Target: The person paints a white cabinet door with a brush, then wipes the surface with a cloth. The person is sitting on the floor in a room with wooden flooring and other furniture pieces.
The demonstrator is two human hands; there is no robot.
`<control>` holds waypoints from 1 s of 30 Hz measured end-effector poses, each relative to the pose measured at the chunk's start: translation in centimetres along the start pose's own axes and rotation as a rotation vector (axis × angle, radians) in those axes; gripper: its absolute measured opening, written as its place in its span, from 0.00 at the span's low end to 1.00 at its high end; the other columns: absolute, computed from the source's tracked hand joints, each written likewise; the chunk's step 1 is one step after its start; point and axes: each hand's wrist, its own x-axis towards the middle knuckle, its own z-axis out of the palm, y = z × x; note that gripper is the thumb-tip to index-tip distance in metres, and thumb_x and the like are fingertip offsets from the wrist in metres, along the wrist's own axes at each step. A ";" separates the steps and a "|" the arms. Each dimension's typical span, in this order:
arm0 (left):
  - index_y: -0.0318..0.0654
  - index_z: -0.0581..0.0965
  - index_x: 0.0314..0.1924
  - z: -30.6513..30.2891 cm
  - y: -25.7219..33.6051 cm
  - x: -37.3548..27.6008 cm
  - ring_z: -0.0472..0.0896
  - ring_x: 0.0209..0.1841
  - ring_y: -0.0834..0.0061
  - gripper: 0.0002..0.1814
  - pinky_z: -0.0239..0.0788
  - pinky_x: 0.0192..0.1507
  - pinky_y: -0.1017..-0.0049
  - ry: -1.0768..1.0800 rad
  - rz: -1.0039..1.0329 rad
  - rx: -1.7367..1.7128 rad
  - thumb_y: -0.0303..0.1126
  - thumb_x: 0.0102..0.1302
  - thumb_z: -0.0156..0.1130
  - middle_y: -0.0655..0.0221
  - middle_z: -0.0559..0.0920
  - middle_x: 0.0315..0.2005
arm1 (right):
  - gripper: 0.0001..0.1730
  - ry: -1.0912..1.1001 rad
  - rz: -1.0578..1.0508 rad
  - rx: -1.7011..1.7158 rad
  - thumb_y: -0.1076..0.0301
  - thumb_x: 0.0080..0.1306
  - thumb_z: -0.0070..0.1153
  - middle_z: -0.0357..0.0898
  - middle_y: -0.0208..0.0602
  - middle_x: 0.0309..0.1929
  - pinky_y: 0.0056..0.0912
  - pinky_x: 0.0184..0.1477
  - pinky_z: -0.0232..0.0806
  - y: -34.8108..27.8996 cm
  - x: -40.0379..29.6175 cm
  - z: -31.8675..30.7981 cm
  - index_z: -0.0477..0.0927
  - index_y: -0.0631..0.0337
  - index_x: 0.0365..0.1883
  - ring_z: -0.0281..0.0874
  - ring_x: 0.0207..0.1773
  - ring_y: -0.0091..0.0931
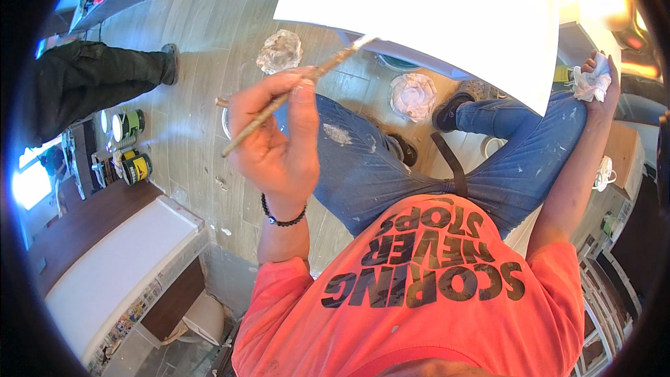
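Note:
My left hand (280, 139) grips a slim paintbrush (269, 110) by its handle, thumb along the shaft. White paint coats the bristles, which are at the near edge of a bright white panel (419, 15); whether they touch it I cannot tell. The panel is overexposed, so its surface detail is lost. At the far right, my right hand (607, 91) clutches a crumpled white cloth or paper wipe (593, 82) beside my knee. Behind my left hand, a pale round rim (225, 123) and a short stick end (221, 102) show partly.
Crumpled paper bundles (280, 51) (413, 97) lie on the wood-look floor below the panel. A white container (492, 145) stands between my legs. Paint cans (128, 124) (137, 168) stand at left, near another person's dark-trousered leg (115, 65). A white-topped counter (131, 256) fills the lower left.

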 end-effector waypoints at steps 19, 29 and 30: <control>0.30 0.82 0.51 -2.2 -1.3 -1.4 0.88 0.48 0.59 0.13 0.81 0.52 0.67 0.123 0.360 0.530 0.13 0.67 0.65 0.51 0.87 0.47 | 0.18 0.019 -0.006 -0.055 0.60 0.77 0.58 0.78 0.47 0.46 0.29 0.37 0.71 -0.1 0.4 -0.1 0.74 0.67 0.53 0.70 0.37 0.28; 0.30 0.83 0.49 -2.2 -0.9 -1.0 0.87 0.47 0.60 0.12 0.81 0.49 0.69 0.135 0.326 0.513 0.14 0.65 0.67 0.53 0.87 0.45 | 0.21 0.137 -0.030 -0.076 0.59 0.76 0.58 0.75 0.43 0.40 0.28 0.36 0.69 0.9 -1.1 3.7 0.74 0.71 0.52 0.67 0.34 0.27; 0.30 0.83 0.49 -2.2 -1.0 -0.8 0.87 0.47 0.60 0.12 0.81 0.49 0.69 0.145 0.322 0.529 0.14 0.65 0.67 0.53 0.87 0.45 | 0.21 0.110 0.000 -0.072 0.58 0.76 0.58 0.74 0.42 0.39 0.28 0.35 0.69 0.7 -1.2 3.5 0.74 0.72 0.51 0.67 0.34 0.27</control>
